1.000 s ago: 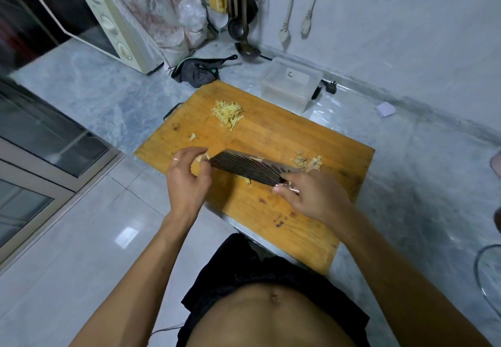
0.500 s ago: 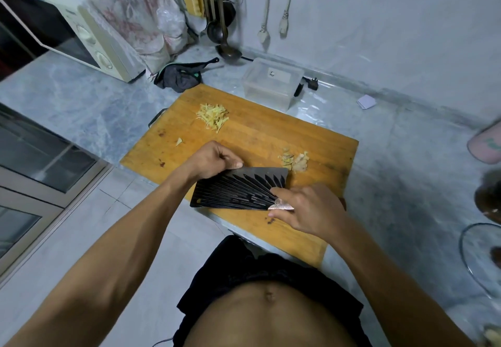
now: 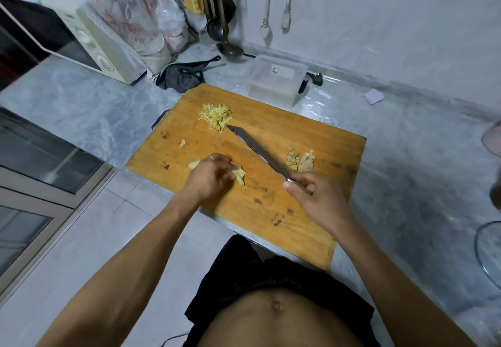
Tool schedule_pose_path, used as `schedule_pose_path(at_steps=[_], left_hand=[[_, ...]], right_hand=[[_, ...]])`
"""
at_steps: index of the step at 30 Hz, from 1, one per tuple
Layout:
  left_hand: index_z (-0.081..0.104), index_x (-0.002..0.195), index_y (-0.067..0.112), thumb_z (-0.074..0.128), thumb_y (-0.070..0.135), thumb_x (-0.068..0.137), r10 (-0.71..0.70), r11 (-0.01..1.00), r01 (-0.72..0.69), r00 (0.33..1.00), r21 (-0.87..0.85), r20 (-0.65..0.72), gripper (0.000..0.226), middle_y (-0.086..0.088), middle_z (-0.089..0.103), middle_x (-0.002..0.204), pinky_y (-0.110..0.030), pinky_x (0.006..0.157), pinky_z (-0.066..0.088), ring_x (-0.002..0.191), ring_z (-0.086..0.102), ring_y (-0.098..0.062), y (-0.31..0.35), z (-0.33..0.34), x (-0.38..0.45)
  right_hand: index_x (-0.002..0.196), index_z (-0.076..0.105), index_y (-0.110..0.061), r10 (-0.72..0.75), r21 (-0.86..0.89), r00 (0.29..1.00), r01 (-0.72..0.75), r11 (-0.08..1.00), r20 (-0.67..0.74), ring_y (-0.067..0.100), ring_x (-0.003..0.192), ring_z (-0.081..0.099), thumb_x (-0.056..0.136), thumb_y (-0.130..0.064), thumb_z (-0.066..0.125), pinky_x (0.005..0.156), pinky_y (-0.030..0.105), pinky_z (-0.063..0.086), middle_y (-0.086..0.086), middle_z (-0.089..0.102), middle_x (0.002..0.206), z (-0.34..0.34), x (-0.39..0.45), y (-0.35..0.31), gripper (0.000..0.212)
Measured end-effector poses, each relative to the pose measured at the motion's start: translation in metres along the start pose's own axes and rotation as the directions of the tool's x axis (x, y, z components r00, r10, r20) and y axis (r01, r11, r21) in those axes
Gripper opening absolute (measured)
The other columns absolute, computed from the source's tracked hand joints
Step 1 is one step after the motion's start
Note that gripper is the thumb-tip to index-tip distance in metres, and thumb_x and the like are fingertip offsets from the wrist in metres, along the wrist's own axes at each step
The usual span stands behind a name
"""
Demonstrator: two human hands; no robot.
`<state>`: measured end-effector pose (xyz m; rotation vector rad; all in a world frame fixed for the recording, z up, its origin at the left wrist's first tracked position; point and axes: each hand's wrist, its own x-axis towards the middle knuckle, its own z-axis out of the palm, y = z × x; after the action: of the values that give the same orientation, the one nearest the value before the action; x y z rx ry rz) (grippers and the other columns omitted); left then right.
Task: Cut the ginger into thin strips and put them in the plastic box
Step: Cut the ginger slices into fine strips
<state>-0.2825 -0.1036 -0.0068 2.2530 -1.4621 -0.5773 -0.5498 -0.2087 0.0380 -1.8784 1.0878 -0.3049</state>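
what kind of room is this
Most likely a home kitchen: a microwave oven stands on the marble counter, ladles hang by the wall, and ginger strips lie on a wooden cutting board.

We see our bare forearms, no sleeves above the fingers, a bare belly, and black shorts at our waist.

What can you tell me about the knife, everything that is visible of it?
The knife has a long grey metal blade, seen edge-on. It lies slantwise over the wooden cutting board, and its tip reaches the pile of ginger strips. The right hand grips the handle, which the fingers hide. Whether the edge touches the board cannot be told.
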Motion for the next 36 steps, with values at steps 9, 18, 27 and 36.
schedule_pose_path(at_steps=[9, 18, 27, 36], left_hand=[[0.066, 0.126, 0.015, 0.071, 0.005, 0.085, 0.152, 0.963, -0.218, 0.924, 0.158, 0.351, 0.043, -0.007, 0.047, 0.126, -0.025, 0.099, 0.042, 0.112, 0.054, -0.025, 0.002, -0.006, 0.043], [0.065, 0.115, 0.015, 0.071, 0.020, 0.086, 0.144, 0.951, -0.238, 0.908, 0.200, 0.393, 0.030, -0.004, 0.062, 0.108, -0.028, 0.082, 0.049, 0.097, 0.062, -0.025, 0.006, -0.003, 0.057], [0.067, 0.091, 0.005, 0.066, -0.005, 0.087, -0.408, 0.685, 0.338, 0.912, -0.646, 0.045, 0.011, -0.008, 0.064, 0.076, -0.010, 0.051, 0.047, 0.047, 0.058, 0.002, -0.009, -0.024, 0.054], [0.056, 0.062, 0.010, 0.082, 0.018, 0.079, -0.378, 0.795, 0.290, 0.924, -0.534, -0.062, 0.033, -0.006, 0.053, 0.062, -0.032, 0.060, 0.048, 0.061, 0.050, -0.017, -0.035, -0.087, 0.119]], right_hand=[[0.109, 0.074, -0.021, 0.046, 0.094, 0.999, -0.048, 0.994, 0.019, -0.001, 0.061, 0.062, 0.091, -0.047, 0.069, 0.057, 0.014, 0.041, -0.015, 0.065, 0.072, 0.010, 0.013, -0.015, 0.032], [0.089, 0.070, -0.029, 0.073, 0.087, 0.997, -0.074, 0.993, 0.013, 0.012, 0.052, 0.059, 0.094, -0.046, 0.065, 0.058, 0.038, 0.050, 0.008, 0.069, 0.070, 0.007, 0.025, -0.036, 0.018], [0.106, 0.073, -0.019, 0.107, 0.092, 0.994, -0.105, 0.990, -0.021, 0.002, 0.040, 0.053, 0.093, -0.051, 0.063, 0.053, 0.025, 0.046, 0.002, 0.066, 0.061, 0.001, 0.045, -0.052, 0.036], [0.105, 0.073, -0.020, 0.086, 0.110, 0.996, -0.082, 0.991, -0.031, 0.009, 0.042, 0.056, 0.094, -0.051, 0.062, 0.049, 0.023, 0.050, 0.006, 0.068, 0.061, 0.009, 0.071, -0.073, 0.035]])
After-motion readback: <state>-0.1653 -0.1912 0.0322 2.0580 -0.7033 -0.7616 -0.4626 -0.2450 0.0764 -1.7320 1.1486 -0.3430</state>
